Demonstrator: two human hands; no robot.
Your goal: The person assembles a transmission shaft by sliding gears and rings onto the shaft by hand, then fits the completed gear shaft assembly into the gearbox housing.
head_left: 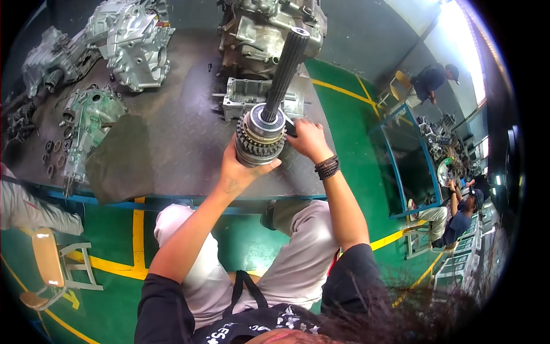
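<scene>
A splined gear shaft stands tilted over the metal-topped workbench, its long ribbed end pointing up and away. Round its lower part sit a bearing and toothed gears. My left hand is wrapped round the gear end from below, thumb across the front. At the right side of the gears, my right hand is closed on a dark object, pressed near the bearing; its kind is mostly hidden by the fingers. Just behind the shaft lies a grey cast-metal housing part.
A large transmission casing stands at the bench's back. Silver housings, a greenish casting, small rings and a dark cloth lie leftward. Two people work at the right. A chair stands lower left.
</scene>
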